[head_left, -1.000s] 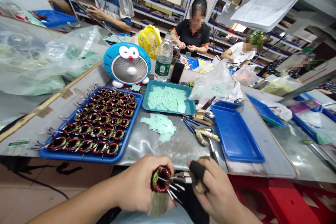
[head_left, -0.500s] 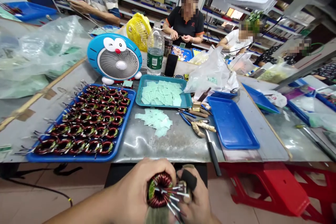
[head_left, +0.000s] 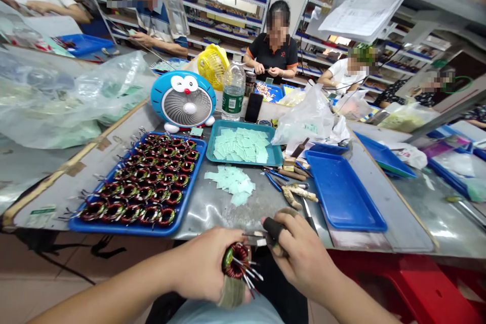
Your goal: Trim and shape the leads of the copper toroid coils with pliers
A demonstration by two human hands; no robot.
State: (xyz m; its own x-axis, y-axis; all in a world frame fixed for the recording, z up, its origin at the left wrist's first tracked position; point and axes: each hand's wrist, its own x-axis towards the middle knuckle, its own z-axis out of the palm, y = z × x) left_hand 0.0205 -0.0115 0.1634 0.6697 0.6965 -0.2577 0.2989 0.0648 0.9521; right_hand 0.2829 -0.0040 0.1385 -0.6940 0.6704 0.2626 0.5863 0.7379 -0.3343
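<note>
Since half a second earlier, the right hand had risen away from the coil's wire ends towards the worktop (head_left: pixel 212 215), carrying its tool along. Farthest left among the nearby things, a loaded blue tray (head_left: pixel 121 229) bore rows of wound rings (head_left: pixel 131 212). Next, below the worktop's front edge, the left hand (head_left: pixel 203 266) kept its fingers closed around a ring coil (head_left: pixel 230 266), whose white-tipped leads (head_left: pixel 248 279) pointed rightward. Beyond it lay a loose heap of pale green sheets (head_left: pixel 230 182), with more in a teal tray (head_left: pixel 275 151) behind. Farther right, the right hand (head_left: pixel 298 250) gripped a slim tool (head_left: pixel 260 238) in curled fingers, its tip near the left thumb; a black sleeve (head_left: pixel 274 229) covered one finger. Wrapped-handled pliers (head_left: pixel 290 197) lay beyond, left of a second blue tray (head_left: pixel 345 192).
</note>
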